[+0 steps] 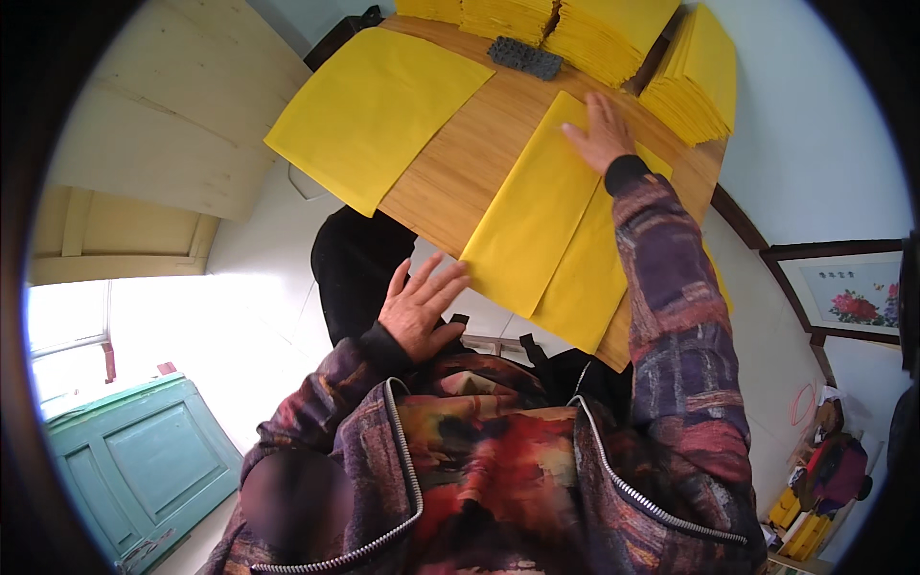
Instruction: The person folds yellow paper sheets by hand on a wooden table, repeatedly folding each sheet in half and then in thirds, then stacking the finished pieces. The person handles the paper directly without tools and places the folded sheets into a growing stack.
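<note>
Yellow paper (537, 206) lies on the wooden table in front of me, with a lengthwise line that looks like a fold or an overlapping edge. My right hand (602, 134) rests at its far end, fingers spread and nothing gripped. Close to the paper's near left corner is my left hand (422, 305), its fingers stretched out and holding nothing. Whether its fingertips touch the paper I cannot tell. A second yellow sheet (379, 115) lies flat to the left, its near corner at the table edge.
At the back of the wooden table (470, 144) stand several stacks of folded yellow paper (613, 34), another yellow stack (692, 77) beside them. A dark grey block (525, 58) sits before them. A black-covered seat (359, 268) is left below the table, a framed flower picture (853, 292) at right.
</note>
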Available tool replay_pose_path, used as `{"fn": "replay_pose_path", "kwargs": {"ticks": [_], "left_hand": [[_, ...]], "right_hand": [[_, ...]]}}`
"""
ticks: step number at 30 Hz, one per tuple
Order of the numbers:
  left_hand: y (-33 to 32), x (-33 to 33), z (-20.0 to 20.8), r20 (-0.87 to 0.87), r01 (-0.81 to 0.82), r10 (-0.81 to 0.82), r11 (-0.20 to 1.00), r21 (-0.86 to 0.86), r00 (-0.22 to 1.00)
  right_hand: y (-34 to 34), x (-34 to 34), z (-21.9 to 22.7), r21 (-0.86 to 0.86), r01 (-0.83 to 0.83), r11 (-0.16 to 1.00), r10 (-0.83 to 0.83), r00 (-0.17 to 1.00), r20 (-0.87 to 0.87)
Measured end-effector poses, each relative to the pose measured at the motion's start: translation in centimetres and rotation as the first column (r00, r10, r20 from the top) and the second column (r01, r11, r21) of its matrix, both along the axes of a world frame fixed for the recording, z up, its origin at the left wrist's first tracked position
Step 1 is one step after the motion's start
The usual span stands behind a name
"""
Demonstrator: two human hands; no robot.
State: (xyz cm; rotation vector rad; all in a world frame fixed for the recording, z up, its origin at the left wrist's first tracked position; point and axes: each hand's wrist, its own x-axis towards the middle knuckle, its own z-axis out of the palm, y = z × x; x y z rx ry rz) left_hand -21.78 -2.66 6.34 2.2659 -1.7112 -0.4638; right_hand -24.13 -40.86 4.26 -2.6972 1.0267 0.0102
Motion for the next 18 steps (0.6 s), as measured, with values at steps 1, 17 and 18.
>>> {"fn": "replay_pose_path", "kwargs": {"ticks": [1,17,18], "left_hand": [[0.9,-0.1,0.0,-0.069,-0.091,0.083,0.988,-0.127,0.994],[-6.7,0.3,-0.4,0.169,0.151,-0.139,0.987,-0.061,0.976],[-6.6,0.3,-0.5,0.174,0.152,-0.142,0.988,-0.041,0.974]], "right_hand": [[0.0,-1.1,0.5,-0.056,-0.018,0.998,0.019,1.0,0.02],[7.6,-1.2,-0.6,-0.042,-0.39,0.92,0.392,0.91,0.137],[7.0,-1.2,-0.7,-0.033,-0.373,0.927,0.374,0.92,0.117]]}}
